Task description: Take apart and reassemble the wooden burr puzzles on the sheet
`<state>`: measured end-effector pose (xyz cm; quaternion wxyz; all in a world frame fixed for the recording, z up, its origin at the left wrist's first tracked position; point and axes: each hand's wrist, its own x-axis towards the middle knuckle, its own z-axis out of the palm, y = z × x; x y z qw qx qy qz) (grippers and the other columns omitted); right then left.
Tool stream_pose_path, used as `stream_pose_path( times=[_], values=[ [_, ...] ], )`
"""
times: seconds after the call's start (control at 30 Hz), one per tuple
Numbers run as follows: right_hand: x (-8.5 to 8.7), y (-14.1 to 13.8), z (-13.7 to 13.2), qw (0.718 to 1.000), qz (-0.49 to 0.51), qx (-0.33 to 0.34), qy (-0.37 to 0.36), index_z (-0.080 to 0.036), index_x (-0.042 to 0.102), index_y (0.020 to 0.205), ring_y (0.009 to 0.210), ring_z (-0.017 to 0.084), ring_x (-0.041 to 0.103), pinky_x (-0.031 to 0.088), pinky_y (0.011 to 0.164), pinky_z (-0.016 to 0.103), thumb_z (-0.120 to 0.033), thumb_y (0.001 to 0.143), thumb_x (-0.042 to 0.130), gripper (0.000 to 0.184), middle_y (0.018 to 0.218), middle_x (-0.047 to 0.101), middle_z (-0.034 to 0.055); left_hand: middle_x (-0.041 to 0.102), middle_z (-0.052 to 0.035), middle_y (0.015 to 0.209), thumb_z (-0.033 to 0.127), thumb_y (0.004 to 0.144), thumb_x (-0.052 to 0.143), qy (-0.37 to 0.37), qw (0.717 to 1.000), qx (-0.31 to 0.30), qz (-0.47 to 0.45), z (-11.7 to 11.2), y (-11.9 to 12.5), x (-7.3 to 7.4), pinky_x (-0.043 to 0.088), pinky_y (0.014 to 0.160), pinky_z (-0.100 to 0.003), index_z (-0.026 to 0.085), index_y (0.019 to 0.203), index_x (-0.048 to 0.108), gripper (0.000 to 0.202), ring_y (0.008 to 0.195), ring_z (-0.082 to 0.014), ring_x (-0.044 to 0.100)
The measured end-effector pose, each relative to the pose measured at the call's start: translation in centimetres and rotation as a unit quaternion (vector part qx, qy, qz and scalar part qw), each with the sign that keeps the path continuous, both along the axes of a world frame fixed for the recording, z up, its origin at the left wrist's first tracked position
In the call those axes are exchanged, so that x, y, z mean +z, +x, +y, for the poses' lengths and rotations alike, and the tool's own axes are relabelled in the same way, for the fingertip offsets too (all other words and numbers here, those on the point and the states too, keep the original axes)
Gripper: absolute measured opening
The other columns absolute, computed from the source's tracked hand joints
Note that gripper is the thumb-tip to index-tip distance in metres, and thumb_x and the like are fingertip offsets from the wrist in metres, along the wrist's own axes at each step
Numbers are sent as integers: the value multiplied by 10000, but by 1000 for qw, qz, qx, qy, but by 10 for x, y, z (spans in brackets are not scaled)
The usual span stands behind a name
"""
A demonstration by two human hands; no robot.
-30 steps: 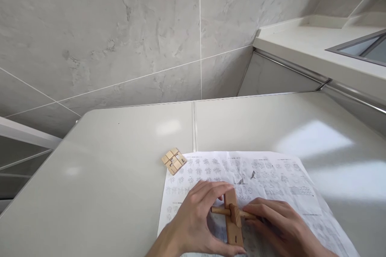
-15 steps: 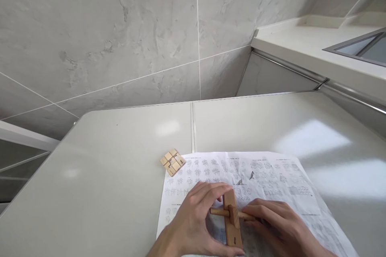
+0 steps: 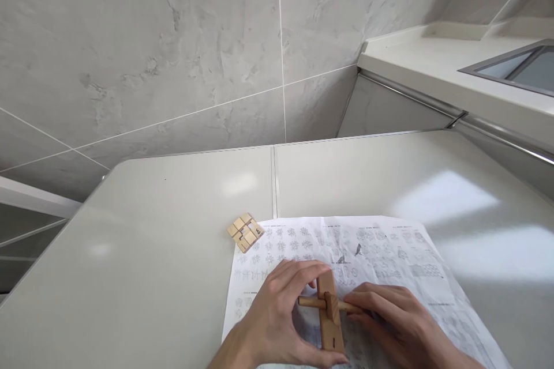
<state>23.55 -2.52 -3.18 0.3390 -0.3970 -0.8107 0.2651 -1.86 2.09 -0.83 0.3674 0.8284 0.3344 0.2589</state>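
A wooden puzzle point(image 3: 330, 331) stands low over the printed sheet point(image 3: 298, 237): a flat bar marked with a dark stroke, a small block on it, and a round rod point(image 3: 311, 302) passing through. My left hand point(image 3: 281, 311) grips the bar by its two ends, fingers at the far end and thumb at the near end. The rod's right part lies pinched between the thumb and fingers of my right hand point(image 3: 393, 317). Beyond my left hand, a square wooden piece point(image 3: 245, 232) with grooves and a "3" rests over the sheet's corner.
The sheet, covered in small diagrams, lies on a pale glossy table point(image 3: 173, 225) with a seam down its middle. A grey tiled wall point(image 3: 194, 40) rises behind. At the right stands a white counter point(image 3: 424, 57) with a metal-framed opening.
The whole view has shifted slightly, so everything sits a little further left. Both hands keep the same hold on the wooden puzzle and its rod.
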Motion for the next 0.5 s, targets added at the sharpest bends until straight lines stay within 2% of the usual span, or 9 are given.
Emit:
stream_pose_path(
  times=[0.17,0.3,0.5],
  values=[
    [1,-1,1,1000,8,4,-2,-225,614,1170,686,179,727,535,597,263,-171,1108,474,162,858,746,34,700,-88,1359,570,631,965,8,1000,-6,-7,1,0,-1,564,1045,-456,321,1511,424,1063,1204,-314,690],
    [1,-1,2,1000,11,9,-3,-229,614,1169,683,178,730,545,602,261,-188,1116,466,162,857,746,31,705,-77,1356,568,675,934,11,1000,-10,-4,1,0,1,546,1074,-472,325,1512,414,1015,1202,-305,694],
    [1,-1,1,1000,10,8,-4,-231,618,1154,680,178,736,547,601,262,-201,1120,464,161,859,750,27,713,-102,1347,552,689,919,1,1000,-5,7,0,-1,3,555,1058,-479,296,1491,448,964,1185,-318,703]
  ],
)
